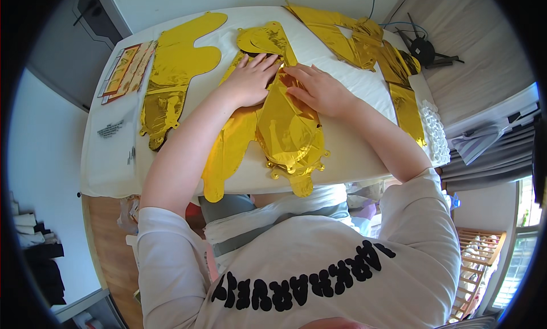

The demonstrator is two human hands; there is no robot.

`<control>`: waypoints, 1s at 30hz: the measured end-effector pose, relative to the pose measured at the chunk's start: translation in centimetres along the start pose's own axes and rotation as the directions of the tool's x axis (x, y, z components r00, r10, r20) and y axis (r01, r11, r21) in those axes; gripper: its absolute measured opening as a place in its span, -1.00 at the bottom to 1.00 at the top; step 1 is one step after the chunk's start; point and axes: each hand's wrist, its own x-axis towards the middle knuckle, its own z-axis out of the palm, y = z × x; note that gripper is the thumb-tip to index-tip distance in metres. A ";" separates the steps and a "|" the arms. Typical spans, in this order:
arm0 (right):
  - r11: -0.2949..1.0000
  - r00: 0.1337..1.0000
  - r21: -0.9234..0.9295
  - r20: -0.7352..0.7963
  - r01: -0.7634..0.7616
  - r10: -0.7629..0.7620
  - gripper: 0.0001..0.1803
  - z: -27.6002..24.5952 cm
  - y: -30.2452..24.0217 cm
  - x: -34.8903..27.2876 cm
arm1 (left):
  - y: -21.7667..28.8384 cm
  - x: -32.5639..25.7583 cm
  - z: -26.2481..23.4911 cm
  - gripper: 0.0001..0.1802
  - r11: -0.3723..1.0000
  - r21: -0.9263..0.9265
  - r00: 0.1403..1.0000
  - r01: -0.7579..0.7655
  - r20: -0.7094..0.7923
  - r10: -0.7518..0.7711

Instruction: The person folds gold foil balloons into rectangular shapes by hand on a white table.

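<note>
Our left grip [250, 79] lies flat, fingers apart; our right grip [320, 92] rests loosely, thumb apart. Both touch the gold foil shape [288, 129] on the table [356, 152]. We should press softly, so it won't rip. More shiny foil [319, 24] lies beyond.

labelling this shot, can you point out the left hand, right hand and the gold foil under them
Left hand [250, 80]: head view, back of the hand
Right hand [325, 91]: head view, back of the hand
Gold foil [286, 127]: head view, shiny middle
</note>
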 end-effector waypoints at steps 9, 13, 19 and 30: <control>0.987 0.996 -0.147 -0.074 -0.058 0.048 -0.30 1.8 -0.8 -0.4 | 0.0 -0.1 0.0 -0.23 1.000 -0.004 1.000 -0.009 -0.014 0.009; 0.983 0.995 -0.154 -0.039 -0.095 0.091 -0.22 1.8 -1.3 -0.4 | 0.0 -0.1 0.1 -0.22 1.000 0.009 1.000 -0.008 -0.003 0.008; 0.981 0.992 -0.185 -0.120 -0.061 0.039 -0.10 2.7 -1.0 -0.7 | -0.2 -0.1 0.4 -0.26 1.000 0.010 0.999 -0.025 -0.038 0.025; 0.988 0.984 -0.027 0.086 -0.155 0.157 -0.02 0.6 -1.8 -0.1 | 0.2 -0.2 -0.4 -0.27 0.999 -0.034 1.000 -0.027 0.015 0.028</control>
